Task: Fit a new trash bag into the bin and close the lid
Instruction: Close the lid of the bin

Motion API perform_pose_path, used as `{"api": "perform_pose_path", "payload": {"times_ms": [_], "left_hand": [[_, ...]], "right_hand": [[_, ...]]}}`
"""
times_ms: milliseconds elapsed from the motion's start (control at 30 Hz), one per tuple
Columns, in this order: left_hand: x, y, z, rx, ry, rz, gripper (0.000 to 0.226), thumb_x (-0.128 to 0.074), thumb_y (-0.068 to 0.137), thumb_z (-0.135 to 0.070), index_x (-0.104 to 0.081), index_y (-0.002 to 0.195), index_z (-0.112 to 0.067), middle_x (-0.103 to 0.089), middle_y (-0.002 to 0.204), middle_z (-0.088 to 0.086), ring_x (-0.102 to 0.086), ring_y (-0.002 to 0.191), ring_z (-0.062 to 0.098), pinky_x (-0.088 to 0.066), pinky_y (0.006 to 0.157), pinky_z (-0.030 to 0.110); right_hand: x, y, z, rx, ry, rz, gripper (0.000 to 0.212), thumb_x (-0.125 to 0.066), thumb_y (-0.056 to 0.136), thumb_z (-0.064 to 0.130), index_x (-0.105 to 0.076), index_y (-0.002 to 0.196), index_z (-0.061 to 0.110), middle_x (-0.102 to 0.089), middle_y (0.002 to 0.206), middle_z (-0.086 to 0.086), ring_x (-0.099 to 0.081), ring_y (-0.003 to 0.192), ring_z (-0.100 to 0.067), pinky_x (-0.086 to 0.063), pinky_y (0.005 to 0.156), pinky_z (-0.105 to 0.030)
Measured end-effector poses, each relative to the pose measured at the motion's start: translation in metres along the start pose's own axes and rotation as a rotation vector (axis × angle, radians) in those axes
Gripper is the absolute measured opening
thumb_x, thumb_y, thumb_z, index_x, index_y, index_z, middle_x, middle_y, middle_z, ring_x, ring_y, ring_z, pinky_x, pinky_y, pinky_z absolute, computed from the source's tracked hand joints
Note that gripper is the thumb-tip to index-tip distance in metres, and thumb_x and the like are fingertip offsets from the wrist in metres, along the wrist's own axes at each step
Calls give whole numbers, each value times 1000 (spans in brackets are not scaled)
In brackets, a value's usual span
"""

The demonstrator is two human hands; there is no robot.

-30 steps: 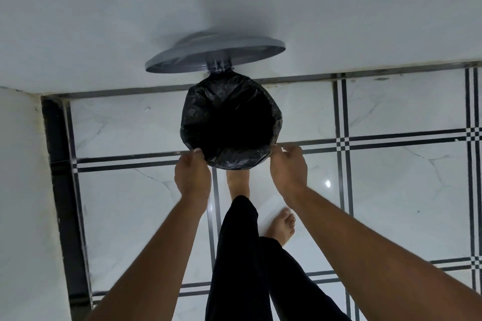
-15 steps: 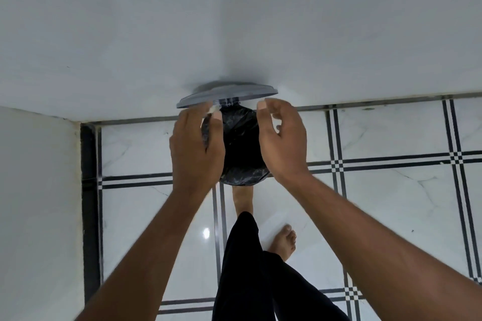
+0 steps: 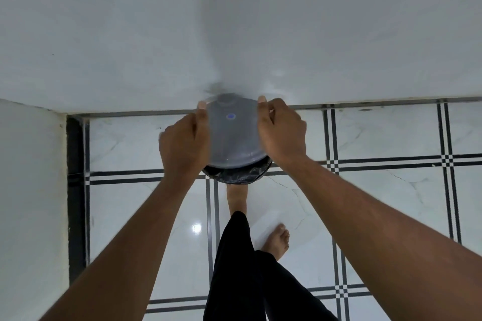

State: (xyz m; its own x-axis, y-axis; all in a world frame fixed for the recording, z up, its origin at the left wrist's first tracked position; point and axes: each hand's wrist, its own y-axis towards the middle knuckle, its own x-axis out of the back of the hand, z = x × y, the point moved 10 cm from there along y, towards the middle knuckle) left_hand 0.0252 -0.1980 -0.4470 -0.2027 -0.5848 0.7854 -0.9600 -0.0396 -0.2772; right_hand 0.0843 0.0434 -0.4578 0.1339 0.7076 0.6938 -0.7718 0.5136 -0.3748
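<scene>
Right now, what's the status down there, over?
Both hands, left and right, gripping lid edges. Lid nearly down over black bag on bin. Nothing in the way.

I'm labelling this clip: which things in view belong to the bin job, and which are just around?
Job: grey lid, black trash bag, left hand, right hand.

Just around: tiled floor, white wall, bare foot.
</scene>
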Motion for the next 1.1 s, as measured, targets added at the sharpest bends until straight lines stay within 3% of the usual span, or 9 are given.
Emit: {"api": "perform_pose_path", "payload": {"times_ms": [100, 167, 233, 367, 433, 533, 633, 767, 1100], "left_hand": [[-18, -8, 22, 44, -145, 88, 44, -47, 108, -46, -64, 84, -14, -67, 70, 0, -60, 64, 13, -46, 62, 34], [-32, -9, 25, -12, -153, 133, 25, -55, 108, -38, -69, 96, -21, -72, 83, -5, -64, 73, 7, -51, 72, 31], [-48, -7, 31, -45, -144, 176, 18, -58, 108, -33, -73, 111, -23, -76, 103, -5, -69, 90, 11, -57, 87, 34], [-91, 3, 48, -84, -8, 283, 37, -61, 107, -33, -65, 140, -20, -67, 143, 3, -61, 131, 24, -49, 112, 45], [-112, 12, 55, -127, 65, 290, 45, -64, 104, -34, -61, 146, -17, -62, 149, 6, -57, 137, 30, -48, 111, 49], [-147, 28, 68, -221, 189, 259, 56, -65, 103, -39, -54, 153, -14, -52, 160, 15, -50, 146, 37, -46, 116, 55], [-184, 34, 92, -241, 318, 287, 74, -52, 105, -60, -37, 165, -19, -31, 175, 16, -32, 160, 39, -34, 125, 59], [-207, 33, 114, -305, 339, 295, 84, -39, 103, -70, -28, 170, -21, -19, 179, 18, -22, 164, 42, -31, 126, 65], [-208, 43, 108, -366, 334, 385, 85, -55, 104, -60, -23, 172, -20, -11, 181, 14, -10, 167, 41, -20, 129, 69]], "right_hand": [[-11, -8, -25, -71, 144, 47, 35, -51, 112, 49, -63, 90, 24, -72, 81, 6, -67, 78, -12, -52, 80, -36], [-18, -8, -35, -80, 182, 49, 27, -58, 110, 46, -66, 94, 25, -73, 86, 10, -68, 83, -9, -54, 80, -33], [-28, -4, -42, -57, 171, 48, 23, -62, 109, 45, -69, 99, 25, -75, 93, 11, -69, 88, -8, -53, 84, -28], [-61, 10, -66, -60, 118, 95, 25, -68, 107, 41, -74, 125, 25, -76, 126, 10, -66, 116, -7, -53, 106, -30], [-81, 19, -76, -30, 39, 123, 39, -69, 106, 43, -69, 141, 25, -70, 143, 4, -60, 135, -18, -48, 111, -32], [-112, 35, -90, 86, -141, 136, 57, -72, 103, 43, -59, 154, 21, -59, 159, -4, -51, 144, -32, -47, 113, -42], [-143, 43, -111, 145, -290, 161, 70, -73, 100, 50, -51, 160, 21, -45, 170, -10, -44, 153, -35, -45, 122, -50], [-163, 43, -133, 173, -431, 134, 77, -66, 100, 66, -47, 164, 27, -37, 173, -13, -41, 152, -40, -50, 116, -57], [-163, 39, -141, 145, -461, 77, 79, -58, 100, 75, -44, 165, 32, -38, 171, -13, -47, 144, -37, -54, 110, -50]]}}
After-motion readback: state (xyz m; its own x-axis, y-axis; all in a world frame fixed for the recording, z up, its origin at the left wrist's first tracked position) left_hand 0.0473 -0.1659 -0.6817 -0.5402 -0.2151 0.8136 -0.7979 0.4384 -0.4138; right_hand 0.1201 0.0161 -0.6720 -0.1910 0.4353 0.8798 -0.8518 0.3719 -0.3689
